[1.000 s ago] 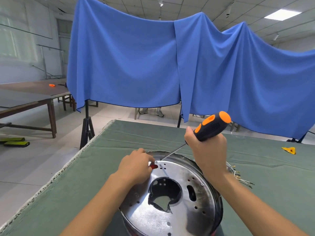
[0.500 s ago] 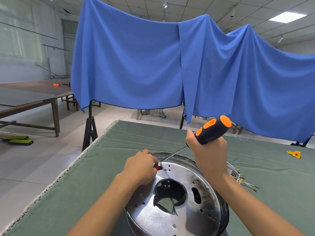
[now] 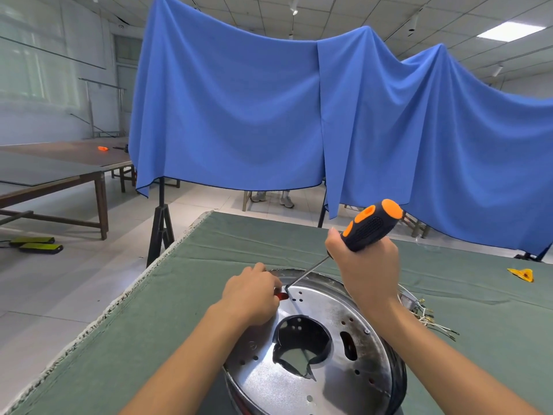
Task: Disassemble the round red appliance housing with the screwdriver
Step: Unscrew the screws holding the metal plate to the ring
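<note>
The right hand (image 3: 369, 274) is wrapped round the black and orange handle of the screwdriver (image 3: 371, 225), holding it tilted so the thin shaft slants down and left to a tip on the far left part of the housing (image 3: 323, 348). The left hand (image 3: 250, 296) lies curled on that same edge, its fingers closed on a small red part (image 3: 280, 295) just beside the tip; I cannot tell how firmly it pinches. The two hands are near each other but apart. The housing sits on the green cloth (image 3: 149, 330) at the near side of the table, shiny metal face up, with a large jagged opening in the middle and small holes scattered round it. A bunch of wires (image 3: 431, 320) trails from its right side. Farther right on the cloth lies a yellow scrap (image 3: 522, 274). Behind the table hangs a blue drape (image 3: 269, 109).
</note>
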The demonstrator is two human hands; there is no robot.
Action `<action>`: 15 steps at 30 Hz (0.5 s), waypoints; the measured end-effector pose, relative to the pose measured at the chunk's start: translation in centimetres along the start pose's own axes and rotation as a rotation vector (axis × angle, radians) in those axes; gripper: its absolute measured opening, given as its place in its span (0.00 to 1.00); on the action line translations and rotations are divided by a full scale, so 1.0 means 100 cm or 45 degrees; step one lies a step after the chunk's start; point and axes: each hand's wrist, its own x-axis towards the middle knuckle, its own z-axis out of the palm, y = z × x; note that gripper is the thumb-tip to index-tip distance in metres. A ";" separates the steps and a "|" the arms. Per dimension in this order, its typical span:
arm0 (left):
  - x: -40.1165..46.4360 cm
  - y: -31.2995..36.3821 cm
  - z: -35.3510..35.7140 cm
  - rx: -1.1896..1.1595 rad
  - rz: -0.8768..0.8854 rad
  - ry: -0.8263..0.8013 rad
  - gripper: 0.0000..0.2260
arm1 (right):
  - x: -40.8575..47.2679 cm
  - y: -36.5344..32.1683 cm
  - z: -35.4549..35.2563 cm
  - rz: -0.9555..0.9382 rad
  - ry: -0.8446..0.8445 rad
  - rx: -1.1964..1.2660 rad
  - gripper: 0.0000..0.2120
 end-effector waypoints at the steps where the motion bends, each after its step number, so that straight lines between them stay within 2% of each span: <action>1: 0.000 0.000 0.001 0.002 0.002 0.000 0.16 | 0.001 -0.002 0.002 0.007 -0.012 -0.028 0.20; 9: -0.001 -0.001 0.002 0.030 0.020 0.025 0.16 | 0.037 -0.032 0.022 -0.024 -0.226 -0.376 0.16; 15: -0.003 -0.001 0.005 0.011 0.041 0.064 0.15 | 0.066 -0.034 0.041 0.250 -0.318 -0.442 0.10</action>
